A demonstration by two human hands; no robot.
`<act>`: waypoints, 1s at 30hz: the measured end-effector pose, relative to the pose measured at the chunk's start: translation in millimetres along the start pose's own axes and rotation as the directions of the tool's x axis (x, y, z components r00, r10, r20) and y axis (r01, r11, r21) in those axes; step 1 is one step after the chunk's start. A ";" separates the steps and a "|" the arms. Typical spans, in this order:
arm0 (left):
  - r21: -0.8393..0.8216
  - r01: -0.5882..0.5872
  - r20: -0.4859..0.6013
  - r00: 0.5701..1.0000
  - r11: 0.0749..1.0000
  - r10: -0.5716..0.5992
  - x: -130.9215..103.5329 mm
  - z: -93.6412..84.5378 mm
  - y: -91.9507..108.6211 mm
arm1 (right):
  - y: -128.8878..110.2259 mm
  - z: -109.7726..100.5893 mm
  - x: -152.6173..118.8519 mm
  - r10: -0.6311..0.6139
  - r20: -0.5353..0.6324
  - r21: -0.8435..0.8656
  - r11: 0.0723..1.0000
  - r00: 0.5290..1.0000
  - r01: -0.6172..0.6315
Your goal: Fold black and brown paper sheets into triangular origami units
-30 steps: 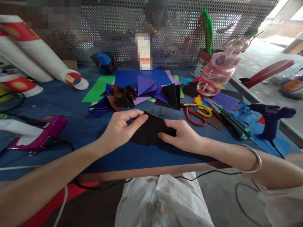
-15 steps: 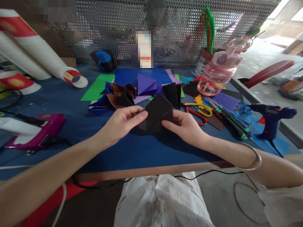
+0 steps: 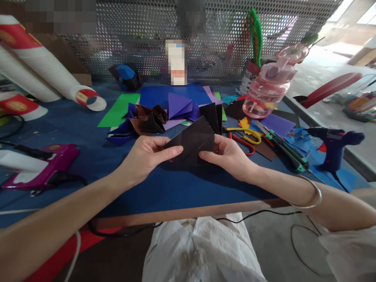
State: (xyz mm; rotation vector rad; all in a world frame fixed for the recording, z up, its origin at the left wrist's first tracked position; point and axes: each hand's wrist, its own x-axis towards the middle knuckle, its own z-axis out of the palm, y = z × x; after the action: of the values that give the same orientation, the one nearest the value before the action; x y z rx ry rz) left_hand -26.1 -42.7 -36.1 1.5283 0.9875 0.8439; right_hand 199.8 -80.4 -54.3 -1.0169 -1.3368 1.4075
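Note:
A folded piece of black paper (image 3: 190,143) is held above the blue table (image 3: 141,196), near its front edge. My left hand (image 3: 147,158) pinches its left side between thumb and fingers. On the right side, my right hand (image 3: 232,156) grips the paper the same way, thumb in front. Just behind lie folded brown and black paper (image 3: 149,117), a purple folded piece (image 3: 179,105) and an upright black folded piece (image 3: 212,115). Yellow-and-red-handled scissors (image 3: 249,137) rest right of my right hand.
A pink bottle (image 3: 266,92), a green-black cutter (image 3: 288,150) and a blue glue gun (image 3: 333,145) stand or lie at right. At left are a purple power strip (image 3: 63,160) and stacked paper cups (image 3: 53,64). A perforated metal panel (image 3: 132,39) rises behind.
The black paper now reaches farther left and looks wider, opened out between my hands. My left hand has shifted slightly left. The whole view has moved a little.

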 end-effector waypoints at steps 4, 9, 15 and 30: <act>0.100 -0.042 -0.027 0.999 0.994 0.044 -5.8 4.5 3.0 | -1.0 0.5 -1.2 0.017 -0.020 0.000 1.000 1.000 -0.017; 0.298 -0.244 -0.126 0.948 0.923 0.291 -11.7 10.2 4.0 | -2.3 -0.2 -0.2 0.050 -0.089 0.030 0.998 0.995 -0.048; 0.320 -0.250 -0.092 0.952 0.914 0.293 -10.8 10.1 2.4 | -2.2 0.6 0.6 0.052 -0.076 0.105 0.994 0.996 -0.044; 0.459 -0.329 0.031 0.934 0.825 0.355 -13.2 6.7 0.7 | 3.5 -1.3 -0.8 -0.031 -0.045 -0.028 0.999 0.999 0.030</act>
State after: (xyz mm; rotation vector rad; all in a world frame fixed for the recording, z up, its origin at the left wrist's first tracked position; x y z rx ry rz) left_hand -25.3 -57.5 -36.6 2.1484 1.0142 0.9496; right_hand 201.0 -80.8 -57.8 -1.0364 -1.3364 1.3394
